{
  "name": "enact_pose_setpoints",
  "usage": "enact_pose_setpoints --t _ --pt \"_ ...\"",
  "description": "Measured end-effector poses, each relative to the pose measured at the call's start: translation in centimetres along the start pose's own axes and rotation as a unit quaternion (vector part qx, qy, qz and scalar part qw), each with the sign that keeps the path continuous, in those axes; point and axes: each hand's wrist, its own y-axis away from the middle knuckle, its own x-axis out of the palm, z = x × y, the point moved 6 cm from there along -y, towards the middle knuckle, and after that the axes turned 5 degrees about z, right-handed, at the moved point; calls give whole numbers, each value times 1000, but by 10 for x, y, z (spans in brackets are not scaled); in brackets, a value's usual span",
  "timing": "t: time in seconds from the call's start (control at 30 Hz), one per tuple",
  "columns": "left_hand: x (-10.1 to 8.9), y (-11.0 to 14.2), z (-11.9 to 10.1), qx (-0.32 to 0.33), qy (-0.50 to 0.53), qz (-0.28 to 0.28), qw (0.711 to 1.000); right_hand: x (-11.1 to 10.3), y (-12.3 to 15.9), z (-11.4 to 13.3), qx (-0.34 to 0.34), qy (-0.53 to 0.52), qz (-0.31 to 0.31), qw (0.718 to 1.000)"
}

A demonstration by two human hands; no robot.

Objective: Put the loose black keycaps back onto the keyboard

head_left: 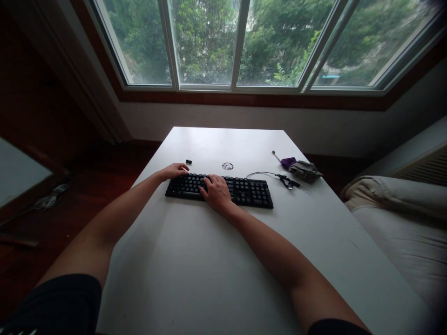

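Observation:
A black full-size keyboard (249,192) lies on the white table, its long side across in front of me. My right hand (217,190) rests on the middle of its keys, fingers apart and thumb out to the left. At the keyboard's upper left corner is my left hand (175,170), its fingers reaching over the edge keys with a gap between them; nothing shows in it. Just beyond that hand sit small black pieces (188,162), which look like keycaps. The keyboard's black cable (261,172) runs off to the right, ending in a bundle with a USB plug (289,187).
On the white table (195,270), a thin ring-like item (227,166) lies behind the keyboard. To the right are a small brush (275,155), a purple cloth (288,163) and a grey cloth (306,171). A padded seat (401,223) stands right; a window (206,46) is ahead.

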Motion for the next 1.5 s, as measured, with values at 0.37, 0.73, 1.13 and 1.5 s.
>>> enact_pose_setpoints --t 0.37,0.73,1.13,1.5 --pt "5 -7 1 22 -15 48 998 0 0 0 -4 1 -6 1000" --pt "-21 -51 -27 67 -373 -233 896 -2 1 1 -1 3 -2 1000" --pt "-26 -49 -25 90 -383 -198 898 -4 0 2 -1 2 3 1000" --pt "-36 -12 -18 36 -318 68 945 -2 0 1 1 -2 5 1000"
